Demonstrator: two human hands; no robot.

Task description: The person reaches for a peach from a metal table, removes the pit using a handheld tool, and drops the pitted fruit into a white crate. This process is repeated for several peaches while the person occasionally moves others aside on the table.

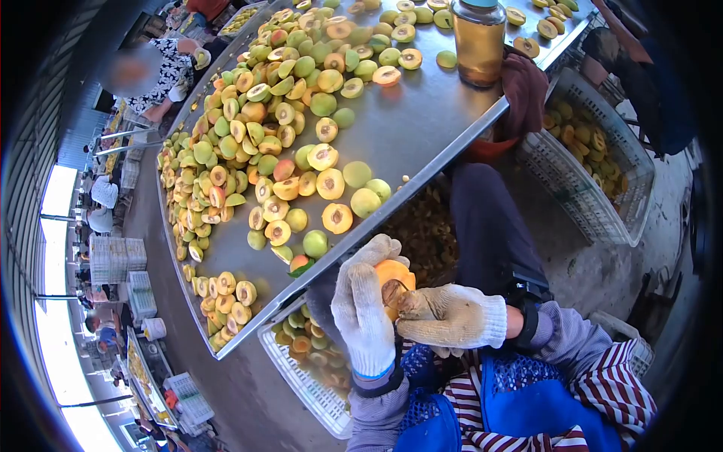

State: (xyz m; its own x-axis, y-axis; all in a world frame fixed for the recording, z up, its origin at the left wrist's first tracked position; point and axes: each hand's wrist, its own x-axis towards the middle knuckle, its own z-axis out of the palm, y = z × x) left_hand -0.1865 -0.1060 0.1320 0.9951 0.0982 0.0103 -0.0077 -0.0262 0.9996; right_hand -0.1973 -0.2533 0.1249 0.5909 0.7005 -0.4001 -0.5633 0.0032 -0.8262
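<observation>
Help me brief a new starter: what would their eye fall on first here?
The long shiny steel table heaped with halved yellow-green and orange fruit fills the upper left. Low in the middle, the left hand, in a white knit glove, holds an orange fruit half while the gloved right hand is at its brown pit. A glass jar of amber liquid stands near the table's top end.

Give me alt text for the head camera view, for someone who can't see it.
A left hand in a knit glove holds an orange fruit half while the gloved right hand touches its pit, near a white crate. Beyond, a steel table is strewn with halved fruit.
</observation>
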